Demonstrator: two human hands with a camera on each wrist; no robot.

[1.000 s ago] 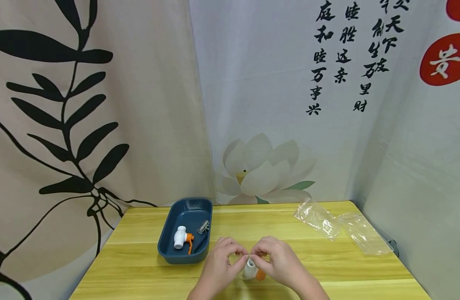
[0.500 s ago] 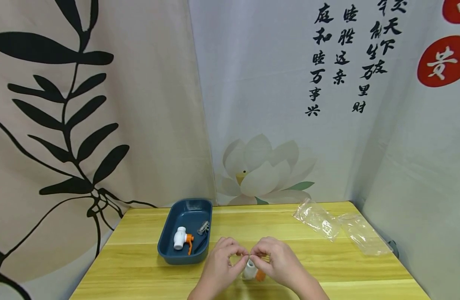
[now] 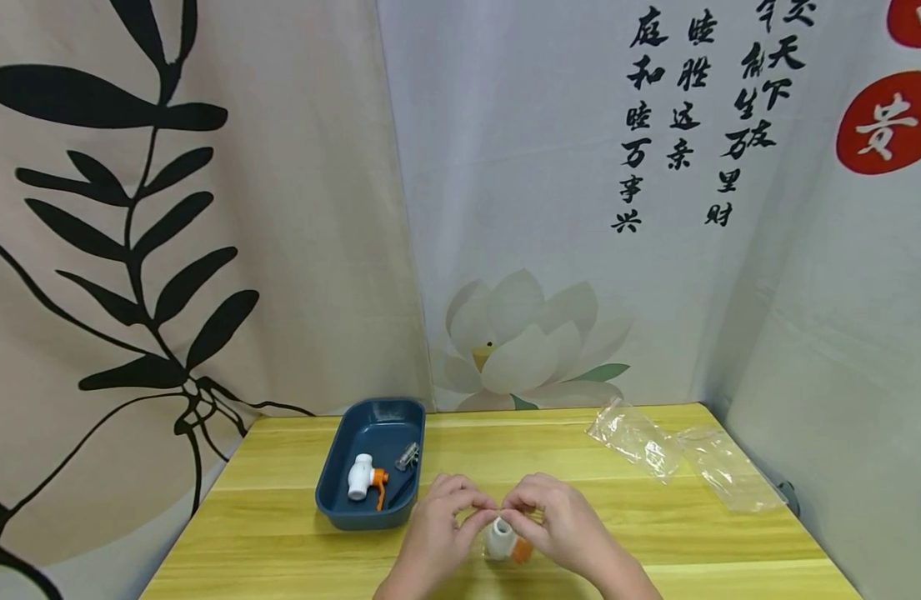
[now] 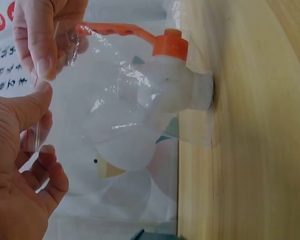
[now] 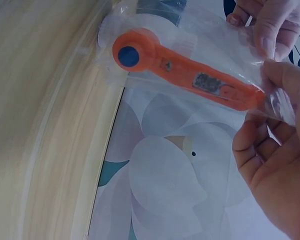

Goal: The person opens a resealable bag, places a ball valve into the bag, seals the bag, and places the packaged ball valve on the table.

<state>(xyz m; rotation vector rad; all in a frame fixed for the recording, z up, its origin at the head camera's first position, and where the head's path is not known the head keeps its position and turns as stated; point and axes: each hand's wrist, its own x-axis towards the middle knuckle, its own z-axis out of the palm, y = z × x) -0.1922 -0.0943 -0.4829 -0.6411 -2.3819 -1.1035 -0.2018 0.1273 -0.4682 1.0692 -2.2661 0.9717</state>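
Note:
A clear plastic zip bag [image 4: 105,105] stands between my hands, its mouth edge with a red line. Inside it is a white ball valve [image 3: 499,542] with an orange lever handle [image 5: 190,75]; its lower end is at the wooden table top. My left hand [image 3: 441,529] pinches the bag's top edge between thumb and forefinger. Close beside it, my right hand [image 3: 561,521] pinches the same edge, fingertips almost meeting. In the right wrist view the lever's tip lies near the right fingers. Whether the bag's seal is parted cannot be told.
At the left stands a blue tray [image 3: 332,492] with another white valve [image 3: 360,477], a small metal piece [image 3: 407,455] and a dark item. Two crumpled clear bags [image 3: 640,442] lie at the back right. The wooden table [image 3: 265,533] meets a printed curtain behind.
Both hands stay nearly in place on the bag's edge. The left thumb has shifted slightly, and a little more of the valve's white open end shows.

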